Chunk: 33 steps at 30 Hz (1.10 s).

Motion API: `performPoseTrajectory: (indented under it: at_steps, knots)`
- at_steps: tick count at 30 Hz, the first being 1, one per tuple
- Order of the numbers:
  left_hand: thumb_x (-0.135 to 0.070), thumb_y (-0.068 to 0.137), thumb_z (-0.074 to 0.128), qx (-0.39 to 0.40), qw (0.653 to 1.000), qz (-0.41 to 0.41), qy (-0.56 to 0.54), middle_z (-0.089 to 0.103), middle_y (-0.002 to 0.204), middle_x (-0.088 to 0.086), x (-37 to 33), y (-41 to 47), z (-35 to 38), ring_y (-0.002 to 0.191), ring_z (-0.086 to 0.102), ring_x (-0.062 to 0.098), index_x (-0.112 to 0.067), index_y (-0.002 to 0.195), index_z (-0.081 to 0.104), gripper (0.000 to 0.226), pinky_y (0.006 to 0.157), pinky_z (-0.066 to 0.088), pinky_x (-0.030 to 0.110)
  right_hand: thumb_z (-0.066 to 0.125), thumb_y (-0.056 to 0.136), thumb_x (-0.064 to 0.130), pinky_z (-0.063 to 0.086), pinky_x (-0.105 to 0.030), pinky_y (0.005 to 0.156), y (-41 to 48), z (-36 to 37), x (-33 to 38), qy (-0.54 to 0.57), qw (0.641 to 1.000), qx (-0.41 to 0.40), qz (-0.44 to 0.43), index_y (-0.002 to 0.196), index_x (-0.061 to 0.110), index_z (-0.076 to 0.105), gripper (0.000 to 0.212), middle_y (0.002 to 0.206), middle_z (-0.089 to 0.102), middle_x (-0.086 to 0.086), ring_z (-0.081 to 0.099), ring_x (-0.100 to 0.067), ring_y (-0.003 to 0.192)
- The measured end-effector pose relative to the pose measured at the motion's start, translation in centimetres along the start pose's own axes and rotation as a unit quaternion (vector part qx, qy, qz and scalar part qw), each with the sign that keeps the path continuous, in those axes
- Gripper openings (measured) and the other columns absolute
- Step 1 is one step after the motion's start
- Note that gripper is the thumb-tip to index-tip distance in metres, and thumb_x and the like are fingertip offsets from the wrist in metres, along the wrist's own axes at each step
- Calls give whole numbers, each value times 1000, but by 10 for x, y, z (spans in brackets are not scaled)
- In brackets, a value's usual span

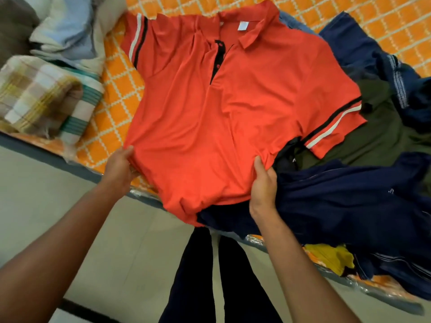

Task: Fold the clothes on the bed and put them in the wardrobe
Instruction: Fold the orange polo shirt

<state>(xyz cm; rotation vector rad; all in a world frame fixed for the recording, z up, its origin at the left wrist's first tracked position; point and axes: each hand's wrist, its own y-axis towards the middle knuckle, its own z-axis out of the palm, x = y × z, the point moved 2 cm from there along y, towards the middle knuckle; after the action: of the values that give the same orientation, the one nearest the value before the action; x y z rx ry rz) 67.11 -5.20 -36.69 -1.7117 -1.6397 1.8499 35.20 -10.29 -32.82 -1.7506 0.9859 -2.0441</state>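
A red polo shirt (221, 108) lies spread front-up on the bed (116, 108), collar away from me, its hem hanging over the near edge. My left hand (120, 167) grips the shirt's lower left side, thumb on top of the cloth. My right hand (263, 183) pinches the lower right side seam. To the right, a heap of unfolded clothes holds navy garments (349, 194), an olive garment (377, 136) and a yellow piece (331, 257). No wardrobe is in view.
Folded clothes and a plaid cloth (39, 96) are stacked at the bed's left end, with light folded items (67, 36) behind them. The orange checked bedsheet shows between them and the shirt. Tiled floor (58, 187) and my dark trouser legs (219, 276) lie below the bed edge.
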Motion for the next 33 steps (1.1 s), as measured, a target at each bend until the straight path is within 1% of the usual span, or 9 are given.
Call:
performPoseTrajectory:
  at_steps: [3, 11, 15, 17, 20, 22, 25, 30, 33]
  knots:
    - [-31, 104, 45, 5, 987, -22, -158, 69, 114, -3, -7, 4, -19, 97, 65, 11, -22, 124, 59, 26, 82, 55, 34, 73, 92, 30, 50, -32, 103, 0, -16, 6, -108, 991, 70, 32, 107, 22, 72, 17, 113, 74, 7, 68, -10, 109]
    - [-38, 98, 58, -50, 921, 234, 308, 61, 87, 6, -37, -2, -68, 85, 54, 16, -12, 99, 67, 28, 69, 45, 30, 97, 50, 21, 51, -16, 90, -30, -55, 49, -358, 832, 395, 152, 122, 34, 57, 83, 118, 71, 18, 66, 1, 109]
    - [-34, 88, 75, 67, 971, 90, 212, 69, 78, -9, -50, -16, -79, 61, 63, -3, -15, 85, 65, 22, 53, 50, 15, 96, 59, 19, 54, -26, 93, -49, -47, 34, -484, 755, 417, 149, 117, 22, 66, 64, 118, 72, 3, 68, -14, 109]
    - [-37, 65, 86, 200, 929, -68, 305, 75, 95, -2, -39, -29, -85, 72, 72, 7, -19, 99, 69, 42, 63, 57, 24, 88, 76, 9, 57, -26, 81, -66, -37, 25, -466, 781, 394, 136, 116, 7, 67, 45, 115, 73, -14, 68, -19, 98]
    - [-31, 53, 82, 212, 813, -69, 538, 73, 106, 2, -18, -36, -99, 91, 67, 21, -17, 107, 70, 57, 84, 51, 34, 82, 75, 6, 63, -33, 74, -74, -31, 16, -226, 910, 308, 162, 116, 11, 63, 45, 112, 74, -8, 72, -21, 94]
    - [-24, 72, 85, 144, 874, -11, 465, 71, 109, 9, -7, -33, -107, 92, 65, 22, -8, 106, 73, 40, 80, 50, 31, 80, 78, 10, 58, -59, 85, -75, -29, 10, -68, 938, 273, 205, 125, 9, 59, 52, 120, 73, -11, 70, -33, 109]
    - [-15, 95, 67, 77, 955, 34, 286, 68, 104, 12, 6, -39, -116, 83, 62, 19, -11, 91, 71, 6, 74, 48, 24, 68, 92, 20, 55, -47, 99, -78, -32, -5, -117, 951, 199, 204, 128, 14, 60, 38, 119, 73, -2, 69, -18, 110]
    - [-41, 96, 60, 11, 912, 75, 402, 71, 97, 13, 29, -39, -140, 92, 68, 34, -10, 101, 73, 34, 80, 53, 42, 75, 81, 46, 55, -44, 99, -82, -78, -25, -422, 862, 204, 195, 118, 16, 73, 47, 106, 77, 4, 71, -17, 102]
    - [-40, 98, 57, 3, 846, 78, 528, 72, 99, 21, 39, -40, -140, 92, 66, 40, -6, 106, 71, 37, 76, 49, 42, 69, 85, 25, 59, -34, 80, -80, -99, -20, -550, 781, 228, 189, 101, 18, 76, 18, 92, 77, 6, 72, -14, 85]
